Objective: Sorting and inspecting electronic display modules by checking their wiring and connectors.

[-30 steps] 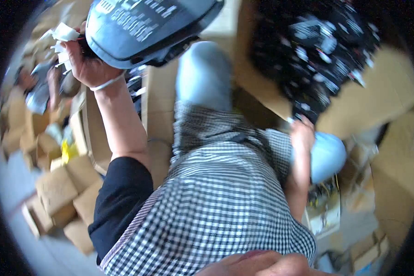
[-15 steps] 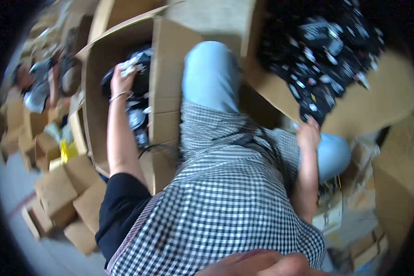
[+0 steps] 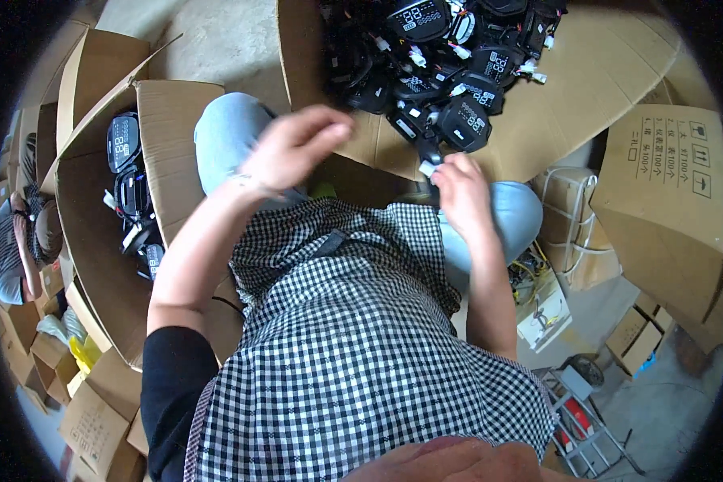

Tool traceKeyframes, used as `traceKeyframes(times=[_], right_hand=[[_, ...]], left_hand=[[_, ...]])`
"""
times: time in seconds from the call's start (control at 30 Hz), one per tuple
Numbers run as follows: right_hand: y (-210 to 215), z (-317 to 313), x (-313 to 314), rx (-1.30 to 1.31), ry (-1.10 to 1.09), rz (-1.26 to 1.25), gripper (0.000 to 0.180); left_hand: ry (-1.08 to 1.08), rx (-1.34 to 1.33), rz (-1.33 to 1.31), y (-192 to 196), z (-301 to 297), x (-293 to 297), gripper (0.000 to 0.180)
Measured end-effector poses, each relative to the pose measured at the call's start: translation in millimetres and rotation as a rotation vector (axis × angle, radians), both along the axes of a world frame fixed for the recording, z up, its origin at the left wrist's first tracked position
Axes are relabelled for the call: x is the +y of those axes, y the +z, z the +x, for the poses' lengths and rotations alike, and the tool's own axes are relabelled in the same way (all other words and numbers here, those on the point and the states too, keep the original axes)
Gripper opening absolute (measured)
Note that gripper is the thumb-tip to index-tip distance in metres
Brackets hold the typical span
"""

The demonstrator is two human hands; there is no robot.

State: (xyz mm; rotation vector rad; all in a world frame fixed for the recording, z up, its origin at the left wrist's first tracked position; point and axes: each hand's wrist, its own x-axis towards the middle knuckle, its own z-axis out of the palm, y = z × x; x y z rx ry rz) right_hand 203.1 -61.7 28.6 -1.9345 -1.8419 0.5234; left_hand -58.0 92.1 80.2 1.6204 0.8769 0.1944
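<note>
My right hand (image 3: 463, 193) is closed on a white plug connector (image 3: 427, 169) at the end of a black cable. The cable hangs at the near edge of a pile of black digital instrument displays (image 3: 464, 122). The pile lies on a big cardboard flap (image 3: 594, 76), and white connectors stick out between the units. My left hand (image 3: 293, 151), smeared a little by motion, is above my left knee with fingers stretched toward the pile and nothing visible in it. More black displays (image 3: 124, 143) lie inside the open carton (image 3: 96, 233) at my left.
A printed carton (image 3: 659, 177) stands at the right, beside a strapped box (image 3: 566, 221). A metal hand trolley (image 3: 590, 426) is at the lower right. Several cartons (image 3: 96, 430) sit at the lower left. Another person (image 3: 20, 233) works at the far left.
My left hand has left the carton, where it was at white connectors, and swung right toward the pile. My right hand stays at the pile's near edge. The view has shifted right.
</note>
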Motion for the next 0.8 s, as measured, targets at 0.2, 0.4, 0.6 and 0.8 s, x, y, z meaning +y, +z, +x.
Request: traceKeyframes(times=[0.2, 0.4, 0.6, 0.8], right_hand=[[39.3, 32.1, -9.6, 1.250, -0.197, -0.012, 0.010], [-4.3, 40.0, 35.7, 1.493, -0.371, -0.413, 0.019], [-71.1, 53.2, 76.6, 0.281, -0.239, -0.132, 0.019], [6.6, -12.8, 60.9, 0.143, -0.074, -0.159, 0.013]], left_hand=[[0.544, -0.216, -1.102, -79.5, 69.7, -36.1, 0.050], [0.775, -0.844, -0.650, -98.4, 51.2, -33.3, 0.045], [0.386, -0.321, -0.151, -128.3, 44.2, -44.9, 0.027], [0.281, -0.132, 0.063, -120.8, 37.1, -56.7, 0.035]])
